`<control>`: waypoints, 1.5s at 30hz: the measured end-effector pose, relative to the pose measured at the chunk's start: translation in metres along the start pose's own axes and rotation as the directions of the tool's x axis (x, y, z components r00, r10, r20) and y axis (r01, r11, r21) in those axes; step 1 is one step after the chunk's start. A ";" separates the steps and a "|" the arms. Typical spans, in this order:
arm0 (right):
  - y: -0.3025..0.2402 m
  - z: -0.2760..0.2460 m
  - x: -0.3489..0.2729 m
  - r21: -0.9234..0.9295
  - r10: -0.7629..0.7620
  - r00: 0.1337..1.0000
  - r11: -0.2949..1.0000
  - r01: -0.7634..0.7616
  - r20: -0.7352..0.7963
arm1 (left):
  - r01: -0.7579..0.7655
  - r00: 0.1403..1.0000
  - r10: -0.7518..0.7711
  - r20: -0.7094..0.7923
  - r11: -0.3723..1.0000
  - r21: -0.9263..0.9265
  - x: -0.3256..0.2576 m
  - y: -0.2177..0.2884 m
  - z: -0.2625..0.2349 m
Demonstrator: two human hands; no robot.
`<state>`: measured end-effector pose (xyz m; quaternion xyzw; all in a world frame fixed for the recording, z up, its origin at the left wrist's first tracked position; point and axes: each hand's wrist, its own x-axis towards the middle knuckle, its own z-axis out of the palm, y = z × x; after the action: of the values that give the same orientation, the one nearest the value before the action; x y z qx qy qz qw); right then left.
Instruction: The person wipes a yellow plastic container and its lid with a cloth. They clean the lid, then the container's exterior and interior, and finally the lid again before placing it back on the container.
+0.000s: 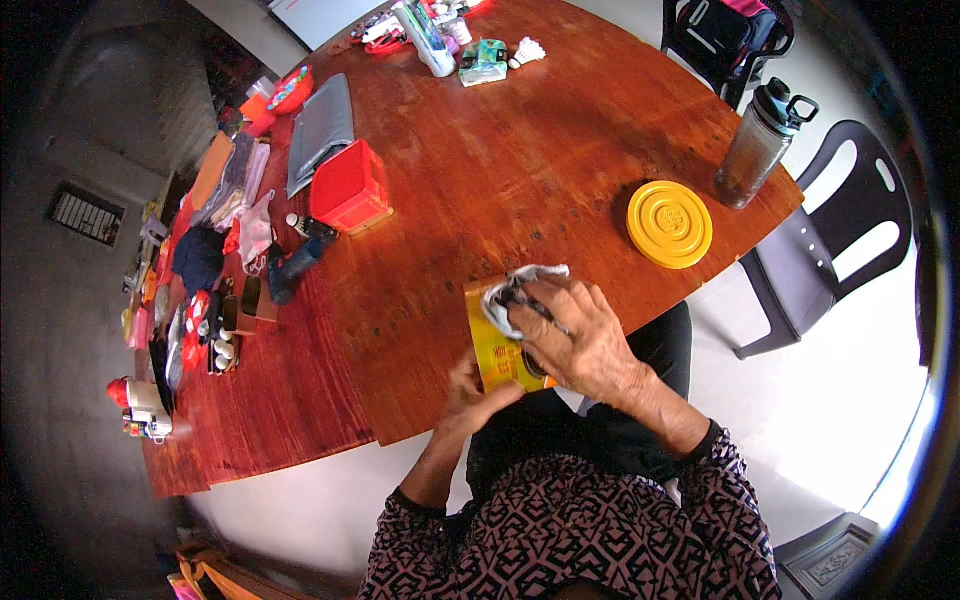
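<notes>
At the table's front edge, my left hand [470,398] grips the lower side of a yellow container [494,350], which looks like a tin with dark and reddish print. My right hand [580,335] is closed on a crumpled grey-white cloth [497,301], pressed at the container's upper end. Part of the cloth sticks out above my fingers, and my right hand hides much of the container. Lying flat to the right is a round yellow lid [670,225] with raised rings.
A dark clear bottle [757,145] stands near the table's right edge. Left of centre are a red box [350,187] and a grey plastic packet [322,125]. Clothes and small items crowd the left side. A green packet [485,62] lies at the back. Dark plastic chairs [830,235] stand right.
</notes>
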<state>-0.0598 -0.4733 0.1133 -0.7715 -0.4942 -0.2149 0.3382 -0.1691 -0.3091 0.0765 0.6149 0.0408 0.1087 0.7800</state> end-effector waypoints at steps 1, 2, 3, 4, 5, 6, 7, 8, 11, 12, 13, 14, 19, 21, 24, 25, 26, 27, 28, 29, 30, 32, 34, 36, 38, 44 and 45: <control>-0.008 -0.002 -0.001 -0.018 -0.013 1.000 1.000 0.013 -0.002 | -0.014 0.997 0.004 -0.074 0.991 -0.136 0.001 0.007 0.001; -0.013 0.000 -0.007 -0.040 -0.026 1.000 0.999 0.025 -0.014 | 0.090 0.989 -0.106 -0.103 0.985 -0.149 0.009 0.023 0.005; -0.018 0.001 -0.013 -0.061 -0.038 0.999 0.997 0.036 -0.026 | 0.149 0.974 -0.164 -0.159 0.984 -0.102 0.012 0.037 0.008; -0.024 0.001 -0.017 -0.074 -0.045 0.998 0.996 0.042 -0.037 | 0.163 0.970 -0.176 -0.169 0.983 -0.089 0.012 0.038 0.007; -0.029 0.000 -0.020 -0.065 -0.057 0.997 0.996 0.053 -0.048 | 0.179 0.966 -0.189 -0.177 0.981 -0.075 0.010 0.039 0.006; -0.031 0.001 -0.026 -0.038 -0.059 0.995 0.998 0.057 -0.075 | 0.136 0.965 -0.123 -0.230 0.990 0.041 0.006 0.035 0.012; -0.030 0.001 -0.030 -0.018 -0.060 0.993 0.998 0.058 -0.101 | 0.098 0.962 -0.053 -0.268 0.983 0.155 0.000 0.031 0.020; -0.028 -0.001 -0.031 0.051 -0.012 0.995 0.999 0.017 -0.100 | 0.058 0.979 -0.001 -0.205 0.960 0.273 -0.006 0.031 0.021; -0.013 -0.009 -0.018 0.158 0.101 0.992 0.984 -0.089 -0.074 | -0.091 0.993 0.114 -0.035 0.916 0.392 -0.011 0.021 0.021; -0.006 -0.009 -0.013 0.205 0.131 0.989 0.972 -0.116 -0.063 | -0.110 0.989 0.138 -0.047 0.916 0.386 -0.012 0.022 0.027; 0.001 -0.009 -0.007 0.257 0.157 0.986 0.957 -0.138 -0.053 | -0.125 0.989 0.144 -0.018 0.908 0.400 -0.012 0.021 0.027; 0.010 -0.009 -0.002 0.296 0.148 0.987 0.947 -0.124 -0.059 | -0.139 0.989 0.144 0.019 0.901 0.411 -0.012 0.020 0.026; 0.032 -0.004 0.008 0.513 0.251 0.965 0.821 -0.251 0.071 | -0.189 0.982 0.149 0.118 0.848 0.496 -0.012 0.019 0.014; 0.033 -0.001 0.005 0.485 0.164 0.986 0.864 -0.137 -0.013 | -0.186 0.982 0.156 0.103 0.854 0.486 -0.010 0.022 0.017; 0.011 -0.012 -0.001 0.360 0.074 0.996 0.932 -0.052 -0.049 | -0.181 0.983 0.166 0.074 0.852 0.491 -0.010 0.020 0.017; 0.002 -0.017 -0.001 0.307 0.045 0.998 0.951 -0.032 -0.037 | -0.181 0.983 0.170 0.068 0.850 0.494 -0.010 0.018 0.017; -0.003 -0.016 -0.002 0.301 -0.003 0.998 0.953 0.021 -0.058 | -0.245 0.969 0.221 0.108 0.835 0.492 -0.009 0.017 0.015; -0.009 -0.014 -0.005 0.302 -0.048 0.995 0.951 0.073 -0.090 | -0.309 0.951 0.271 0.148 0.817 0.487 -0.008 0.015 0.013; -0.014 -0.015 -0.005 0.296 -0.066 0.994 0.951 0.088 -0.082 | -0.371 0.928 0.321 0.187 0.794 0.481 -0.008 0.014 0.012; -0.017 -0.016 -0.004 0.290 -0.085 0.994 0.951 0.103 -0.073 | -0.339 0.941 0.287 0.180 0.813 0.474 -0.009 0.013 0.011; -0.016 -0.017 -0.001 0.307 -0.073 0.996 0.948 0.087 -0.056 | -0.305 0.952 0.252 0.174 0.830 0.466 -0.012 0.013 0.011; -0.006 -0.014 0.006 0.302 -0.034 0.997 0.952 0.052 -0.064 | -0.240 0.966 0.165 0.197 0.853 0.464 -0.010 0.021 0.015; 0.009 -0.013 0.017 0.320 0.012 0.998 0.947 0.009 -0.063 | -0.206 0.971 0.112 0.210 0.837 0.508 -0.011 0.021 0.014; 0.027 -0.002 0.019 0.417 0.105 0.994 0.904 -0.095 -0.001 | -0.258 0.958 0.155 0.239 0.831 0.493 -0.009 0.020 0.018; 0.044 0.003 0.022 0.572 0.194 0.960 0.773 -0.277 0.202 | -0.296 0.946 0.181 0.268 0.820 0.491 -0.008 0.021 0.022; 0.048 -0.011 0.020 0.643 0.163 0.957 0.712 -0.281 0.238 | -0.362 0.922 0.204 0.329 0.756 0.545 -0.006 0.023 0.027; 0.046 -0.018 0.017 0.626 0.108 0.976 0.753 -0.204 0.188 | -0.376 0.917 0.213 0.338 0.744 0.552 -0.007 0.021 0.027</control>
<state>-0.0108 -0.4888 0.1225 -0.6611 -0.4939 0.0503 0.5626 -0.1729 -0.3321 0.1026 0.8389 -0.1248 0.1333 0.5127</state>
